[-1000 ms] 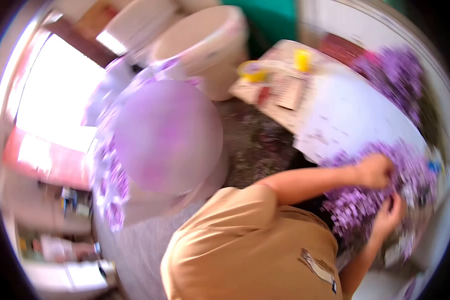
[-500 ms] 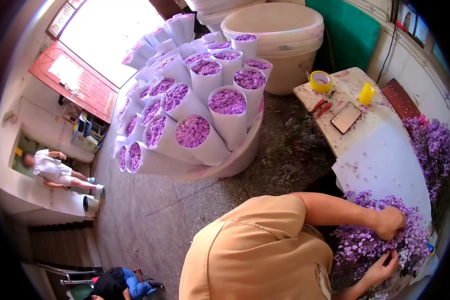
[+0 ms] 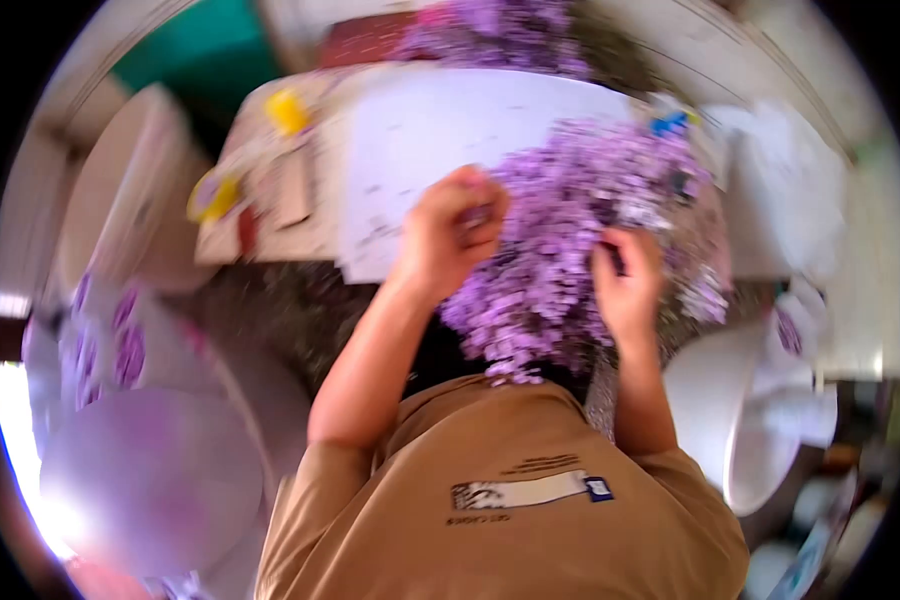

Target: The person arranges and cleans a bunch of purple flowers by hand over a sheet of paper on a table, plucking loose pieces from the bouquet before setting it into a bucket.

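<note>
A large heap of small purple dried-looking flowers point(image 3: 560, 230) lies across the near right part of the worktable point(image 3: 255, 170). My left hand point(image 3: 450, 235) is closed and raised at the heap's left edge, over the white paper point(image 3: 400, 140); a purplish bit shows at its fingers, too blurred to name. On the right side of the heap, my right hand point(image 3: 632, 285) has its thumb and fingers curled together among the flowers. The stems it grips are hidden.
On the table's left lie a yellow tape roll point(image 3: 213, 197), a yellow cylinder point(image 3: 287, 112), a phone point(image 3: 293, 188) and red-handled pliers point(image 3: 247, 232). More purple flowers point(image 3: 510, 35) stand behind. Tubs flank the table: a beige one point(image 3: 110, 190) left, a white one point(image 3: 705, 410) right.
The view has swung round to face the table squarely. My left hand has come out of the flowers to their left edge; my right hand stays at the heap.
</note>
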Demonstrator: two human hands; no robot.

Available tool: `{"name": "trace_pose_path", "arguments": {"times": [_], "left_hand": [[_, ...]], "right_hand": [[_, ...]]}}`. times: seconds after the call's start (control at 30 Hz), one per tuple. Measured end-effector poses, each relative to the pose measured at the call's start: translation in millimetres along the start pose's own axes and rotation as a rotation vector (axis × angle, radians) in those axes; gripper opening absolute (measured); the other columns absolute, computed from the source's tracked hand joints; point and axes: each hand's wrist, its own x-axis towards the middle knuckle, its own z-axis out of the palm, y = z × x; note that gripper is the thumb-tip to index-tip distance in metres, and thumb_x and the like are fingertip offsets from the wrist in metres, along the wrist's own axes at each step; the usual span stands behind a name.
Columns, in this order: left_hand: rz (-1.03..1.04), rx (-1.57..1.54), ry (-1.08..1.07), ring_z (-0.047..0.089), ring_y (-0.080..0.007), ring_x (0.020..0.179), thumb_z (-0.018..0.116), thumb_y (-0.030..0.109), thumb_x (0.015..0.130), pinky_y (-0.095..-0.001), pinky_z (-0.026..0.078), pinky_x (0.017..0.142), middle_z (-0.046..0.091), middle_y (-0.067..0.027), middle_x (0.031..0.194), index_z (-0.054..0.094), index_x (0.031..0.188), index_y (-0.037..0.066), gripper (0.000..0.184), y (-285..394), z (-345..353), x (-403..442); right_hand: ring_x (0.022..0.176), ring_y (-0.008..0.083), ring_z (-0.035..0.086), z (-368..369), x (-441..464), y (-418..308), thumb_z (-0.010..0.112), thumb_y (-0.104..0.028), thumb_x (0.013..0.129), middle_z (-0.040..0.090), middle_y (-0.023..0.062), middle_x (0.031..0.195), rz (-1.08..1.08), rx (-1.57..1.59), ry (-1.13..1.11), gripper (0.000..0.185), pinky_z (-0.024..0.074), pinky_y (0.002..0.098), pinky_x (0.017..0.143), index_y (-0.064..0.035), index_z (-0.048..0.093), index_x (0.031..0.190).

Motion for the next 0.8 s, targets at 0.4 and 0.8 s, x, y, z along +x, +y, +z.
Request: {"name": "trace_pose_path", "arguments": {"times": [0.4,0.8], "left_hand": [[-0.117,0.418,0.084,0.034,-0.0055,0.053,0.057,0.009,0.094,-0.0205,0.021,0.044,0.051,-0.0007,0.072,0.062,0.094,0.0,0.01,-1.1,10.2,35.0],[0.439,1.526,0.144,0.06,-0.0142,0.064,0.075,0.018,0.081,-0.0304,0.05,0.063,0.066,-0.008,0.071,0.073,0.095,-0.002,0.025,-27.8,-5.5,63.4]], "right_hand": [[0.087,0.024,0.063,5.4,7.7,-17.6,0.072,0.003,0.081,0.069,0.0086,0.095,0.027,0.077,-0.075,0.016,0.0452,0.0344,0.084,-0.0021,0.064,0.094],[0.084,0.023,0.06,8.3,4.6,-16.4,0.072,0.0,0.08,0.069,0.0028,0.091,-0.024,0.087,-0.068,0.017,0.039,0.0366,0.078,-0.0086,0.064,0.092]]}}
